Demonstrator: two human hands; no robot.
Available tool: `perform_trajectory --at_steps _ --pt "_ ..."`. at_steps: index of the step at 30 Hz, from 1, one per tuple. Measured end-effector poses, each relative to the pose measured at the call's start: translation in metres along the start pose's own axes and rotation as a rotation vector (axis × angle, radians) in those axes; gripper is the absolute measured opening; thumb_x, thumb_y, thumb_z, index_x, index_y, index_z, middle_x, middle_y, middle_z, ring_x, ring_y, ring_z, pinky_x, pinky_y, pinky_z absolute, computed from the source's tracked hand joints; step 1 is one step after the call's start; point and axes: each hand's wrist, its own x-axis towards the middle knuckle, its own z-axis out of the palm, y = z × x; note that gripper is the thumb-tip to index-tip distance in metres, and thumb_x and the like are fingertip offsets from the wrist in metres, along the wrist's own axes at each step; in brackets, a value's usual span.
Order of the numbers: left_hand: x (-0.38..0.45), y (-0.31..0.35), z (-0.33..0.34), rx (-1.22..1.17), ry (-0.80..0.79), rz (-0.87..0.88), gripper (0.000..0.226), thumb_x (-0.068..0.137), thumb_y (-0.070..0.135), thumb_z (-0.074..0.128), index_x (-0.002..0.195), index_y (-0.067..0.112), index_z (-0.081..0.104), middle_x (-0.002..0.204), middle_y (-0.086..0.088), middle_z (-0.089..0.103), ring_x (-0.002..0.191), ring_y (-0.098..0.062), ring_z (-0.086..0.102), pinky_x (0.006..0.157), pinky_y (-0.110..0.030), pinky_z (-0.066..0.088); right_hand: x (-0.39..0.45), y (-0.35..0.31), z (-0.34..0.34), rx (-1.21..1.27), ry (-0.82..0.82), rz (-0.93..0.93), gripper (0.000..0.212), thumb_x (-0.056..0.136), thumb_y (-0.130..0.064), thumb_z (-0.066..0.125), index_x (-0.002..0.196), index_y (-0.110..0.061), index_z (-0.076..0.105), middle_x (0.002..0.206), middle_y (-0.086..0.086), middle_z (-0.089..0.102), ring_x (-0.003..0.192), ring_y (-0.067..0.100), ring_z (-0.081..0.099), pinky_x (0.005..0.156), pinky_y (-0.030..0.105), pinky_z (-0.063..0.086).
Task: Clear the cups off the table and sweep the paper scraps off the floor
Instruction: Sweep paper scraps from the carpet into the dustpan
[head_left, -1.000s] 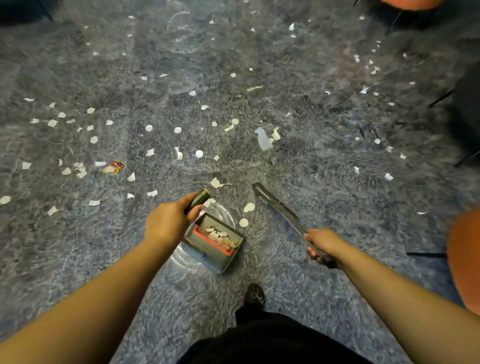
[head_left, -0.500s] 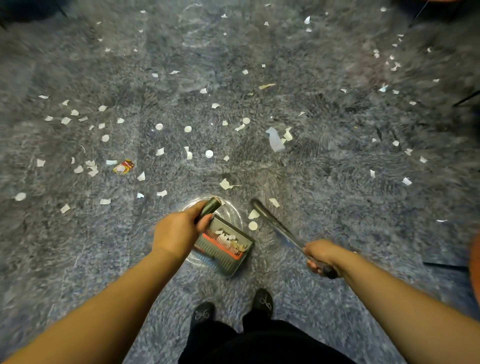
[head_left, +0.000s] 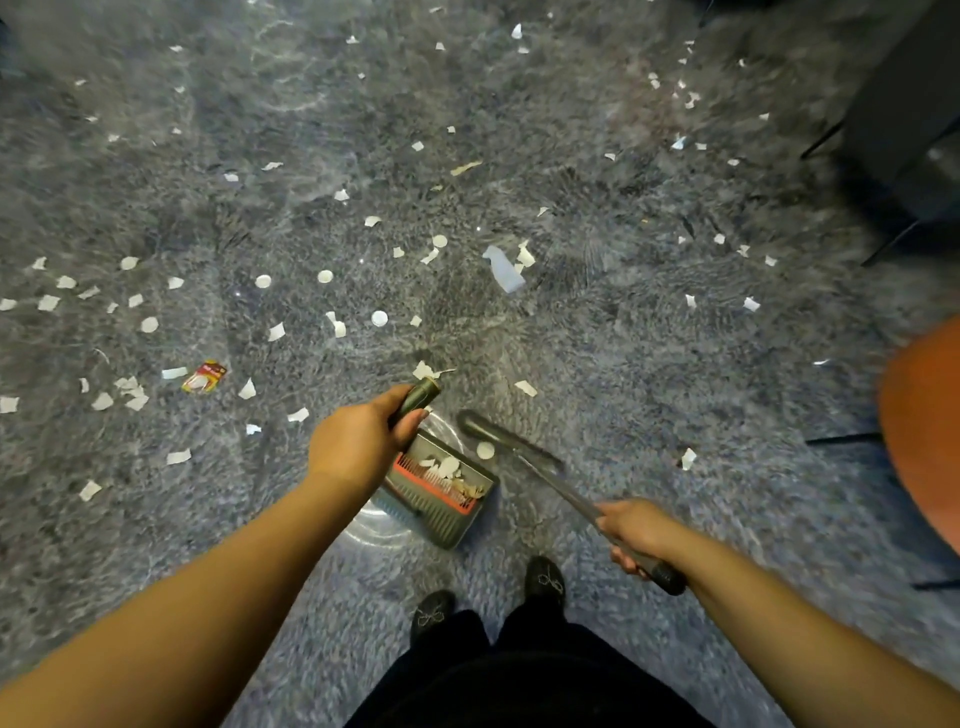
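Note:
White paper scraps (head_left: 336, 325) lie scattered over the blue-grey carpet (head_left: 623, 374), thickest to the left and ahead. My left hand (head_left: 358, 441) grips the dark handle of a grey dustpan (head_left: 441, 493) with a red comb edge; several scraps lie in its pan. My right hand (head_left: 636, 532) grips the shaft of a broom (head_left: 524, 457). The broom's dark head sits on the carpet just right of the dustpan, with a round scrap (head_left: 486, 450) between them. No cups are in view.
A red and yellow wrapper (head_left: 204, 376) lies on the left. A pale plastic piece (head_left: 503, 269) lies ahead. An orange seat (head_left: 924, 436) stands at the right edge, dark chair legs (head_left: 893, 156) at the upper right. My black shoes (head_left: 543, 579) are below the dustpan.
The view has shifted forward over the carpet. The broom head has swung closer to the dustpan's right side. Both hands keep their grips.

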Motion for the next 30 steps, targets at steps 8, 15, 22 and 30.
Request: perform_trajectory --at_steps 8,15,22,30 --pt "0.011 -0.006 0.000 0.121 -0.020 0.166 0.044 0.092 0.059 0.047 0.134 0.046 0.048 0.093 -0.002 0.072 0.087 -0.027 0.066 0.064 -0.030 0.044 0.017 0.001 -0.003 -0.138 0.076 0.030 0.031 0.097 -0.005 0.043 0.125 0.003 0.054 0.067 0.006 0.051 0.052 0.015 0.048 0.043 0.022 0.042" --pt "0.013 -0.008 0.000 0.082 -0.034 0.124 0.043 0.094 0.056 0.046 0.135 0.044 0.048 0.093 -0.004 0.071 0.087 -0.028 0.066 0.065 -0.031 0.047 0.018 0.023 0.024 -0.128 -0.018 0.094 0.032 0.096 -0.002 0.042 0.126 0.005 0.051 0.058 0.011 0.049 0.028 0.011 0.044 0.033 0.017 0.036" --pt "0.011 -0.013 -0.001 0.062 -0.031 0.138 0.042 0.094 0.054 0.047 0.134 0.043 0.049 0.093 -0.004 0.071 0.086 -0.028 0.066 0.065 -0.031 0.048 -0.010 0.028 0.042 0.170 -0.049 0.103 0.036 0.100 -0.007 0.044 0.136 -0.003 0.044 0.059 0.009 0.044 0.026 0.009 0.038 0.033 0.011 0.029" --pt "0.013 -0.020 -0.002 -0.026 0.009 0.131 0.044 0.093 0.052 0.050 0.135 0.039 0.051 0.092 -0.008 0.072 0.084 -0.030 0.066 0.062 -0.033 0.050 -0.021 0.031 0.032 0.254 0.108 0.001 0.036 0.099 -0.004 0.046 0.133 0.003 0.047 0.057 0.011 0.047 0.033 0.013 0.041 0.033 0.015 0.031"
